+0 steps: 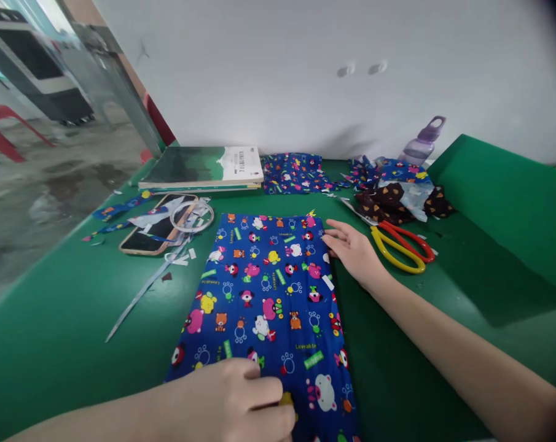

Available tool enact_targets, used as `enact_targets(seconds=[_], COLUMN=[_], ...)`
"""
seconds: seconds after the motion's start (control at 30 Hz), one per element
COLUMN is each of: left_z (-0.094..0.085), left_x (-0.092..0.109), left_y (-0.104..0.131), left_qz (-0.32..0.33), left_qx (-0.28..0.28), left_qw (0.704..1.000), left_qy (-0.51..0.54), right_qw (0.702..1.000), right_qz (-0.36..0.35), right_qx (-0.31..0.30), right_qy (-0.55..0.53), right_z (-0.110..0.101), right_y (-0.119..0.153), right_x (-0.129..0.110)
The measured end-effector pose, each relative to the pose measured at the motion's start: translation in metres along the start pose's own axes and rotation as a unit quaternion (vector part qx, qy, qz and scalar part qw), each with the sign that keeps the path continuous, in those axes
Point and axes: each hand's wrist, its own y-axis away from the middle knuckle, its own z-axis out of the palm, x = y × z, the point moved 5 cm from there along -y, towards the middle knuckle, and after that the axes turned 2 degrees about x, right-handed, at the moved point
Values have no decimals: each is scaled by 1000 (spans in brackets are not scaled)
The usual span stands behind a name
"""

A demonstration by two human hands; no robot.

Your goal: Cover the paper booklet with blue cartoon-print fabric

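Observation:
A blue printed cloth (268, 282) with cartoon animals, paw prints and small words lies flat in front of me on the green table. My left hand (241, 399) rests over its near part, fingers curled in; whatever they grip, if anything, is hidden. At the far right corner of the cloth, my right hand (351, 248) touches the edge with its fingers stretched out and slightly apart. Just right of that hand lie scissors (400, 245) with one yellow and one red handle. A small white scrap (328, 282) sits on the cloth's right side.
Books (199, 169) lie at the back left, beside another blue printed piece (293, 174). A phone (155, 227) carries scraps and a clear ring (191, 216). Dark brown and blue fabric scraps (388, 196) pile up before a purple bottle (418, 144). A green raised panel (512, 202) bounds the right.

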Motion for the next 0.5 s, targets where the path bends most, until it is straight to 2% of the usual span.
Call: enact_targets(seconds=[0.1,0.27,0.5], left_z=[3,6,6], left_x=[-5,-12,-14], left_y=[-4,-2,-1], left_qz=[-2,-19,-33], left_qx=[-22,-22,-20], left_qw=[1000,998,997], left_qy=[17,55,72], right_qw=[996,990,989], right_qz=[-59,-100,-113], right_qx=[32,46,20], right_qy=[53,85,91], right_z=[0,11,13], right_y=[-18,-47,-51], right_x=[1,-3,-7])
